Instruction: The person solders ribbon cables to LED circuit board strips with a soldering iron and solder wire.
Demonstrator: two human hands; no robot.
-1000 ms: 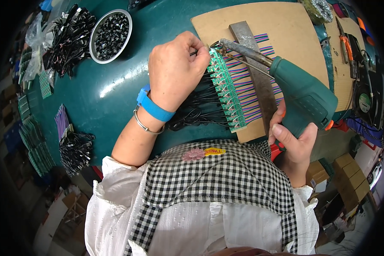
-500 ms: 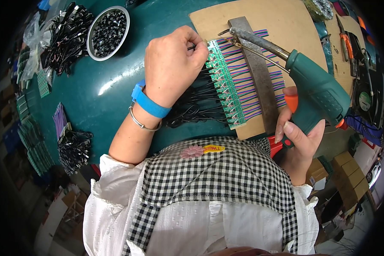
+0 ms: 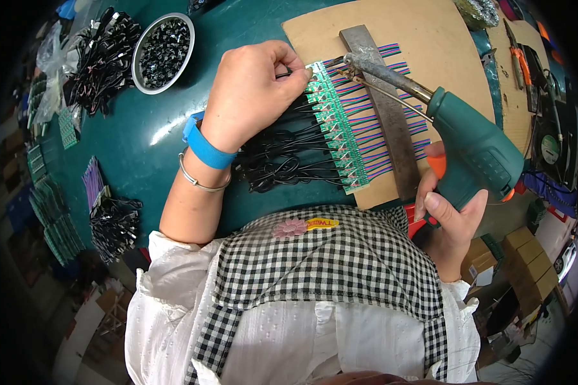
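Observation:
My left hand (image 3: 253, 93), with a blue strap and a bangle on its wrist, pinches a thin black cable (image 3: 284, 74) at the far end of a strip of green circuit boards (image 3: 337, 131). In my right hand (image 3: 453, 215) is a green soldering gun (image 3: 478, 141) with an orange trigger. Its metal tip points left, close to the strip's far end; whether it touches a board I cannot tell. Black cables (image 3: 286, 163) run off the strip's left side, and striped coloured wires (image 3: 372, 140) leave its right side under a flat steel bar (image 3: 392, 119).
The strip lies partly on a brown cardboard sheet (image 3: 440, 38). A metal bowl of small black parts (image 3: 135, 64) and black cable bundles (image 3: 103, 64) are at the far left. A wire bundle (image 3: 112, 221) lies nearer. Orange-handled pliers (image 3: 519, 61) lie at the right.
The soldering gun's tip has come slightly nearer to me, toward the strip's far end. My left hand and wrist have shifted a little left, still pinching the cable.

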